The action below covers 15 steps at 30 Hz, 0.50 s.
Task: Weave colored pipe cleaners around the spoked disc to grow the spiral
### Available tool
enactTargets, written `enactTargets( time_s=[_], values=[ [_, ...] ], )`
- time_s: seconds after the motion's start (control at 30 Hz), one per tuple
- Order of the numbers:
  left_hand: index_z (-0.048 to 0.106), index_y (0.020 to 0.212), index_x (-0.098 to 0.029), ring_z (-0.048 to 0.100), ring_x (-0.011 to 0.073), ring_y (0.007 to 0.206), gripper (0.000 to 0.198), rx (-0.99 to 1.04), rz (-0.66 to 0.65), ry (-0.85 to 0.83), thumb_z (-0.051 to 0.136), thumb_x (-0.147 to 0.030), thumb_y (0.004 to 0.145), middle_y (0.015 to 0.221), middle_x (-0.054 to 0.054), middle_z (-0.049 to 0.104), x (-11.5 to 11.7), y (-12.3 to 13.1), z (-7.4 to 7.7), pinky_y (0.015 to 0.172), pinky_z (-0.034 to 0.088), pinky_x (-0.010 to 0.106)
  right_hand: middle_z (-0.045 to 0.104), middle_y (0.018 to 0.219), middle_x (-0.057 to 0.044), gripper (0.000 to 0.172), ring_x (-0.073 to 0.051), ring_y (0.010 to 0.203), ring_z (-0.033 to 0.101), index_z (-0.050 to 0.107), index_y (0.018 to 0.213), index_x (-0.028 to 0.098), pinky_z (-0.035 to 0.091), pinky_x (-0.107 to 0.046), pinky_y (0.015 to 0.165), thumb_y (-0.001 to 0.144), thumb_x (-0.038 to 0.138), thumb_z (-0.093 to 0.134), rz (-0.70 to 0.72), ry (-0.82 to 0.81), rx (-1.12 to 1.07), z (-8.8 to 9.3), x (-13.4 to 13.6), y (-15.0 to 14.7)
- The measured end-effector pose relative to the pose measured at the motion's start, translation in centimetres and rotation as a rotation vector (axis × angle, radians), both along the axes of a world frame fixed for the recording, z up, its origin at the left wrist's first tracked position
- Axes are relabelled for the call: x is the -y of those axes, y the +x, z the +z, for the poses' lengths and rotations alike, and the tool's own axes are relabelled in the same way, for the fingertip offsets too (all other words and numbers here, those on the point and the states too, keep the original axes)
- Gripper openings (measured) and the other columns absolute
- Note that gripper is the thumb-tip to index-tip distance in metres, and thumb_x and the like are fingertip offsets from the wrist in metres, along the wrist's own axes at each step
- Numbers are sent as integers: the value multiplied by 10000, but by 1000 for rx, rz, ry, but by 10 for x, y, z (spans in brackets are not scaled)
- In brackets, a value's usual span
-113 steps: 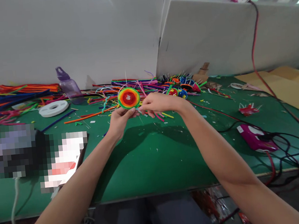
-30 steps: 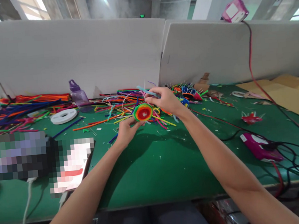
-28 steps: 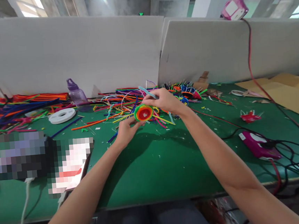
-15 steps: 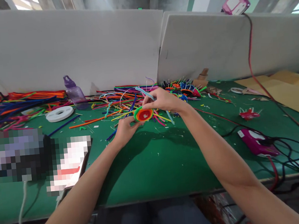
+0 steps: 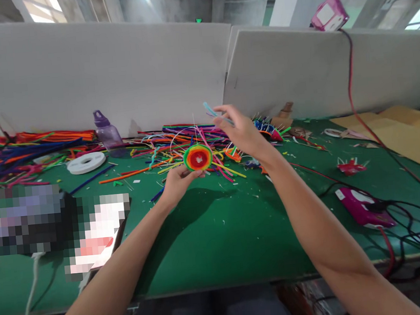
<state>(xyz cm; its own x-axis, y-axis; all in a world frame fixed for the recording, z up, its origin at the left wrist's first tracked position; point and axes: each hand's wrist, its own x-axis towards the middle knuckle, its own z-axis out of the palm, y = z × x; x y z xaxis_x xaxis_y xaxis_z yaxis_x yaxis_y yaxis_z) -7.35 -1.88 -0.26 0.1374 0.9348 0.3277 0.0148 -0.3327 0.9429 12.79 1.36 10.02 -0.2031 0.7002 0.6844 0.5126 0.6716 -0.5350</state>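
My left hand (image 5: 177, 185) pinches the lower rim of a round disc coiled from pipe cleaners (image 5: 198, 158), red in the middle and ringed with orange, yellow and green. Its face is turned toward me, and thin white wires stand up by it. Up and to the right, apart from the disc, my right hand (image 5: 239, 130) has its fingers closed on a light blue pipe cleaner (image 5: 210, 109). Most of that pipe cleaner's length is hidden by the hand. Loose coloured pipe cleaners (image 5: 229, 168) lie behind and beneath both hands.
Left of the hands are a white spool (image 5: 86, 162), a purple bottle (image 5: 108, 134) and a blurred-out phone-like slab (image 5: 99, 231). To the right lie a magenta box with cables (image 5: 363, 208), a red spiky piece (image 5: 350, 166) and brown sheets (image 5: 409, 130). White panels (image 5: 115, 77) stand behind.
My right hand has moved up and away from the disc, carrying the light blue pipe cleaner. The disc in my left hand now faces me more fully.
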Motion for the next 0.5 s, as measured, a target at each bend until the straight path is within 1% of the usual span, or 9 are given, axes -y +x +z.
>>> enactTargets(
  time_s=[0.07, 0.1, 0.17, 0.2, 0.27, 0.33, 0.4, 0.43, 0.5],
  values=[
    [740, 840, -157, 716, 214, 823, 304, 54, 11, -35, 778, -413, 682, 843, 74, 769, -1, -1, -1, 846, 537, 366, 685, 884, -59, 374, -178, 800, 601, 641, 1099, 210, 444, -330, 770, 966, 486, 426, -19, 100, 36, 8, 7, 7],
    [737, 837, -154, 717, 213, 825, 307, 75, 17, -48, 780, -414, 680, 845, 77, 769, -1, -1, -1, 837, 538, 362, 683, 847, -53, 369, -174, 779, 598, 659, 1046, 209, 439, -326, 762, 978, 468, 405, -24, 136, 64, 10, 11, 9],
    [731, 844, -150, 719, 217, 834, 320, 120, 23, -70, 789, -413, 671, 853, 83, 769, 0, -1, 0, 814, 539, 351, 690, 829, -56, 352, -175, 774, 605, 686, 923, 193, 430, -319, 746, 976, 423, 424, -2, 157, 142, 10, 20, 10],
    [729, 850, -149, 720, 218, 838, 328, 144, 22, -80, 795, -412, 666, 856, 86, 770, 1, -1, 0, 806, 540, 347, 700, 842, -60, 334, -178, 786, 611, 693, 873, 187, 427, -315, 742, 965, 396, 450, 21, 149, 180, 7, 25, 10],
    [723, 867, -146, 724, 221, 844, 349, 190, 11, -100, 806, -410, 654, 863, 91, 770, 2, -1, 1, 806, 542, 345, 714, 856, -58, 280, -176, 790, 620, 699, 815, 185, 417, -308, 726, 936, 340, 500, 66, 76, 253, -6, 30, 10],
    [716, 875, -141, 726, 226, 844, 372, 216, -3, -122, 812, -419, 647, 860, 96, 770, 2, -1, 2, 815, 545, 353, 702, 754, -36, 243, -155, 692, 600, 697, 752, 188, 393, -296, 666, 902, 315, 554, 86, -60, 327, -23, 32, 12],
    [709, 871, -133, 727, 229, 834, 391, 214, -19, -138, 807, -441, 651, 849, 100, 767, 1, 0, 1, 815, 549, 362, 690, 716, -25, 235, -149, 663, 586, 691, 727, 189, 377, -292, 636, 887, 320, 578, 117, -176, 365, -41, 31, 16],
    [706, 869, -130, 727, 230, 828, 398, 205, -26, -143, 802, -453, 657, 844, 101, 766, 0, 0, 0, 812, 551, 365, 694, 728, -26, 229, -150, 673, 590, 694, 738, 191, 377, -291, 638, 887, 320, 577, 129, -215, 364, -49, 29, 18],
    [702, 866, -128, 726, 226, 814, 409, 177, -37, -150, 793, -472, 664, 839, 100, 763, -2, 1, -1, 801, 555, 365, 700, 746, -34, 238, -155, 692, 599, 690, 732, 189, 382, -294, 650, 892, 317, 570, 119, -240, 348, -60, 27, 20]
  ],
)
